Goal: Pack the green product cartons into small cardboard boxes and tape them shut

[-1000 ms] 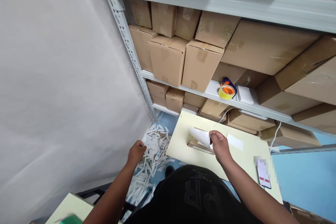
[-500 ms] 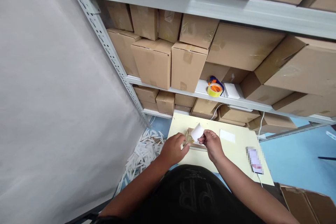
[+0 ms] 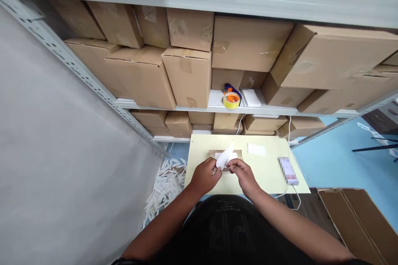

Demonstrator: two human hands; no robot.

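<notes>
A small curled white paper sheet (image 3: 224,158) is between my hands, above the pale yellow table. My left hand (image 3: 203,177) pinches its lower left edge between thumb and fingers. On the other side, my right hand (image 3: 245,176) has its fingertips closed at the sheet's right edge. Directly beneath lies a small brown cardboard box (image 3: 238,153), with something white on its top. The sheet and my fingers hide much of that box.
On the table (image 3: 199,145) are a white card (image 3: 256,149) and a phone (image 3: 288,170) with a cable. Shelves of cardboard boxes (image 3: 186,76) rise behind, with a tape dispenser (image 3: 231,98) on one. White paper strips (image 3: 168,184) litter the floor at left; an open carton (image 3: 357,223) stands right.
My left hand has closed on the sheet, which only my right hand held before. The sheet has turned and narrowed in view. My view has shifted to the right.
</notes>
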